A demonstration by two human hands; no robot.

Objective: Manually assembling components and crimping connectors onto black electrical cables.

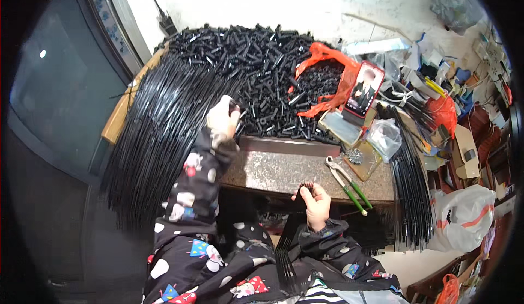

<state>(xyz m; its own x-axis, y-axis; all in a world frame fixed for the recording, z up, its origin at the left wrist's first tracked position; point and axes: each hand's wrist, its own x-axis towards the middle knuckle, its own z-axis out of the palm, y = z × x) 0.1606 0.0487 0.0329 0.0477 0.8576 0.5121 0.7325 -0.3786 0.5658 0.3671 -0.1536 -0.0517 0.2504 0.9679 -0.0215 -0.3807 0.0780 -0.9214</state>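
Observation:
My left hand (221, 118) reaches in at the border between a big heap of short black plastic tubes (267, 88) and a wide bundle of long thin black rods (158, 135). Its fingers are bent and closed around something dark among the tubes, too small to make out. Lower down, in front of the bench edge, my right hand (317, 206) pinches a fan of thin black rods (286, 266). Their tips stick up past the thumb, and their lengths run down toward my lap.
Green-handled pincers (349, 185) lie on the bench top (273, 167), right of a metal strip (289, 146). A phone (362, 90) leans near a red plastic bag (327, 55) of small black parts. More black rods (412, 195) hang off the right side, beside a white bag (464, 216).

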